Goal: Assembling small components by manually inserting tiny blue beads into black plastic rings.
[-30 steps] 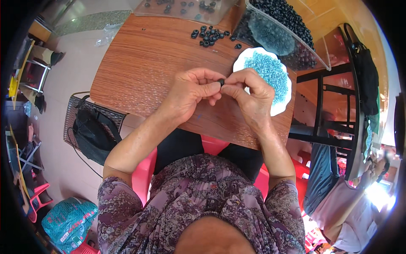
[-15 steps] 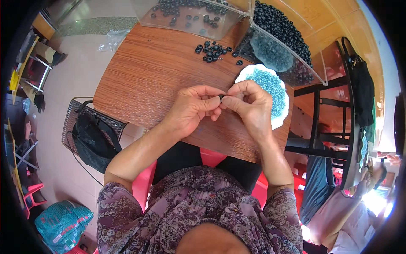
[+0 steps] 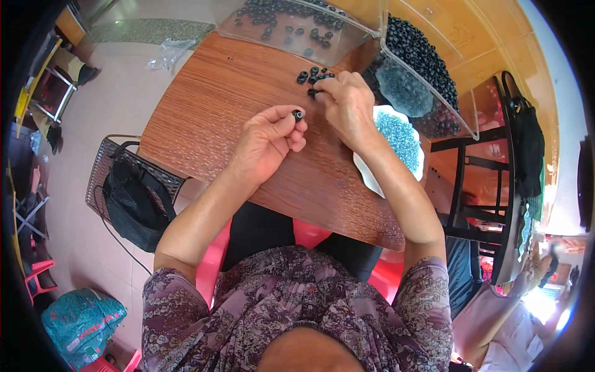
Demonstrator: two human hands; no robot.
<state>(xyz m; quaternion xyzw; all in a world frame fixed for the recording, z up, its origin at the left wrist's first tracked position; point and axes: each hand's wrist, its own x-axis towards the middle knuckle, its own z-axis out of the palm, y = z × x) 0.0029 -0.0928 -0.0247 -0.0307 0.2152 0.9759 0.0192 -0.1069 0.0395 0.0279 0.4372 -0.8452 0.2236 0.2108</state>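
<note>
Between thumb and forefinger, my left hand pinches a small black round piece with a pale ring around its hole. My right hand reaches over a loose heap of similar black pieces on the table, its fingertips closed about one dark piece at the near edge of the heap. A white scalloped dish full of tiny clear-blue beads stands beside my right wrist. My right hand and forearm cover part of the heap and of the dish.
A clear bin with scattered black pieces stands at the table's far edge. Another clear bin to its right holds a great many black pieces and a bluish bag. A black bag sits left of the wooden table; a dark chair stands right.
My hands have parted. The right one moved away and up to the heap of black pieces, while the left keeps its black piece, now turned with its hole showing.
</note>
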